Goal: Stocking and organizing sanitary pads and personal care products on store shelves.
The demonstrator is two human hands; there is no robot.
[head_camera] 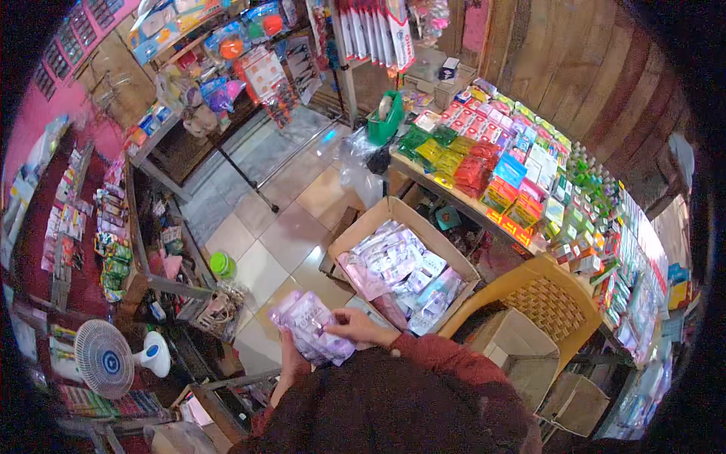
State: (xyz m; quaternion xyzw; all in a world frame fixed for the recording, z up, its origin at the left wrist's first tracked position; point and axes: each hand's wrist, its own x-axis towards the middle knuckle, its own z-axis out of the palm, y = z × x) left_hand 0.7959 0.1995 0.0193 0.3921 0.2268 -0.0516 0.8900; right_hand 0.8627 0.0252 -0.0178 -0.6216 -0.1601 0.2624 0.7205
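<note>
My left hand (294, 358) holds a stack of light purple plastic packets (311, 326) from its left and lower side, close in front of my body. My right hand (363, 327) rests on the top packet, with thumb and fingers touching its printed face. Just beyond and to the right stands an open cardboard box (471, 272). Similar purple and white packets (408, 267) lie loosely piled in it, some of them overlapping. Part of the stack's underside is hidden by my left hand.
A yellow plastic chair (581, 301) with a cardboard carton (522, 352) is on the right. A long counter (459, 196) holds many small boxes and sachets. A white fan (105, 358) and shelves are at left; a green tub (222, 265) sits on the tiled floor (278, 227).
</note>
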